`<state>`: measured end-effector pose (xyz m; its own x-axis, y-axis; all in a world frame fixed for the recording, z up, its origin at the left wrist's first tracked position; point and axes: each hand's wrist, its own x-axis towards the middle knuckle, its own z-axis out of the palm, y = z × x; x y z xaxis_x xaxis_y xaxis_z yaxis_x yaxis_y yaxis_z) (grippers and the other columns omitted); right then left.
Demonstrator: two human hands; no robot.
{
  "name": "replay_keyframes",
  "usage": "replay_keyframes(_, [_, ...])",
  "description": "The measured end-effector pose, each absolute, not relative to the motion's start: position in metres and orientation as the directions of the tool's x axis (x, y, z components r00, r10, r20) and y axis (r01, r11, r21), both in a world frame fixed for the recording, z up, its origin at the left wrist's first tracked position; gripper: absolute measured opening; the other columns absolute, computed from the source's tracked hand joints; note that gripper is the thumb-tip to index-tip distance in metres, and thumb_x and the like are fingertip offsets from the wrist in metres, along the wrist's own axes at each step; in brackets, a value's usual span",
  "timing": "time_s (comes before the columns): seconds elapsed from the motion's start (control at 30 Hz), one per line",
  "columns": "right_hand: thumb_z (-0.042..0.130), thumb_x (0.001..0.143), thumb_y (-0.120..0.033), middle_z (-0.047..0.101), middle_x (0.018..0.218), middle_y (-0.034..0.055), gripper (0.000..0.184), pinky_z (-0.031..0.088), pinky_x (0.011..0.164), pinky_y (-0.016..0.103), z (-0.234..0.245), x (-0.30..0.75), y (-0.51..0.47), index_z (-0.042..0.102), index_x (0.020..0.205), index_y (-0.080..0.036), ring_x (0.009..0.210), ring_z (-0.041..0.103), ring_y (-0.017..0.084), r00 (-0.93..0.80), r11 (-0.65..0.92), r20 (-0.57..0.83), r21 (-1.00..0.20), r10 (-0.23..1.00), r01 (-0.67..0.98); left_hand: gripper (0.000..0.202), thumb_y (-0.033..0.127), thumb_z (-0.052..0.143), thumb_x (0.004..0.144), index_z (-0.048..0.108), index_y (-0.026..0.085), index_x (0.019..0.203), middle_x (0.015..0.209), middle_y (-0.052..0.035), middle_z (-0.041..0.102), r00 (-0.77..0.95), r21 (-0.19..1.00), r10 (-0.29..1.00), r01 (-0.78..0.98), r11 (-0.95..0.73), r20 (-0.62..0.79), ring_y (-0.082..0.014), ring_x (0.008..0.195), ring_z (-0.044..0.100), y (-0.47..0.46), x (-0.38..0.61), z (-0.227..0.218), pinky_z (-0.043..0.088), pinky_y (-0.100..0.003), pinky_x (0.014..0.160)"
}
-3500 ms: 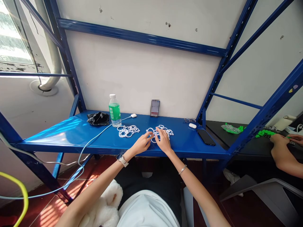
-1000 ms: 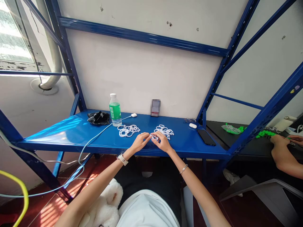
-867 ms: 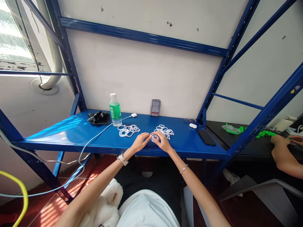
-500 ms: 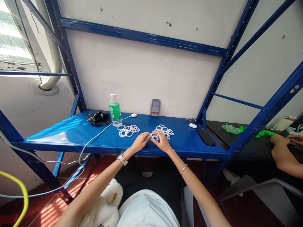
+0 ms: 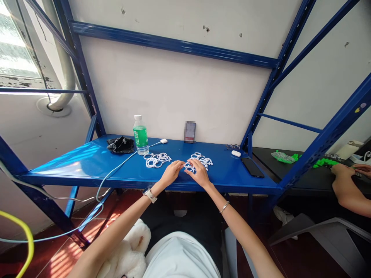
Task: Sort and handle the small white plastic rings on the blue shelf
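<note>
My left hand point(image 5: 171, 173) and my right hand point(image 5: 198, 173) meet just above the front of the blue table. Between them is a white ring point(image 5: 189, 166), partly hidden by fingers. The right thumb and fingers curve around this ring, and the left fingertips pinch at its left side. Just behind my right hand lies a pile of white rings point(image 5: 205, 161). Another pile of white rings point(image 5: 156, 160) rests to the left of my left hand. Whether the rings in each pile are joined or loose, I cannot tell.
On the blue table point(image 5: 87, 164) stand a water bottle point(image 5: 141, 136) and a crumpled black bag point(image 5: 121, 145). A phone point(image 5: 252, 168), a white case point(image 5: 236, 153) and glasses point(image 5: 232, 147) lie right. A pale cable point(image 5: 116, 168) crosses the left edge. A co-worker's hands point(image 5: 343, 170) handle green pieces.
Almost nothing differs. Both hands stay at the white ring, with only a slight shift of the fingers.
</note>
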<state>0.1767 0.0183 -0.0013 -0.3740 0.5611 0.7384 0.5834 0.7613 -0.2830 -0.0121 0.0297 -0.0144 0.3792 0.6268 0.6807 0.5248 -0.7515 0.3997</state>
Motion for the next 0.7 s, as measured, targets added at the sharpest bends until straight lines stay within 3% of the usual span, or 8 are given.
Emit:
replay_keyframes(0.43, [0.053, 0.093, -0.042, 0.065, 0.102, 0.0092, 0.035, 0.052, 0.083, 0.038, -0.0034, 0.1767, 0.0187, 0.06, 0.121, -0.022, 0.094, 0.061, 0.023, -0.397, 0.751, 0.719, -0.26, 0.57, 0.607, 0.024, 0.022, 0.041, 0.097, 0.064, 0.017, 0.096, 0.087, -0.0068, 0.066, 0.367, 0.404, 0.6, 0.484, -0.776, 0.711, -0.0157, 0.076, 0.061, 0.0283, -0.0137, -0.0103, 0.046, -0.025, 0.068])
replay_keyframes(0.7, [0.053, 0.093, -0.043, 0.065, 0.109, 0.009, 0.041, 0.049, 0.09, 0.04, -0.0043, 0.1771, 0.02, 0.055, 0.128, -0.023, 0.102, 0.06, 0.024, -0.364, 0.739, 0.739, -0.262, 0.568, 0.621, 0.026, 0.03, 0.039, 0.098, 0.061, 0.018, 0.105, 0.094, -0.0071, 0.066, 0.37, 0.433, 0.63, 0.49, -0.756, 0.683, -0.0173, 0.082, 0.062, 0.0283, -0.0119, -0.0099, 0.048, -0.027, 0.071])
